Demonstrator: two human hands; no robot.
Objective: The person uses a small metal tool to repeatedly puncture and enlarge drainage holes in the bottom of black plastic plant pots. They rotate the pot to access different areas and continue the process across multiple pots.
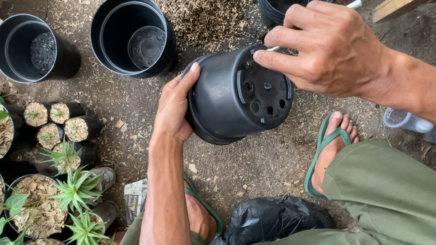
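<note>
Head view, looking down: a person crouches on dirt floor [247, 164] strewn with wood chips. The left hand [173, 109] cups the rim end of a black plastic pot [226, 101] turned on its side, fingers [188, 78] wrapped and pressed against its smooth wall. The right hand [331, 48] meets the pot's base, fingers pinching a thin pale tool [353, 4] whose tip rests at the edge of the base, just above its round drain holes. To work well here, the left hand should probably brace the pot firmly so the slick, curved plastic does not roll. Beyond the fingers stand three empty black pots [130, 35]. Left of the left hand, small bags hold spiky green seedlings [75, 190] in coarse husk.
</note>
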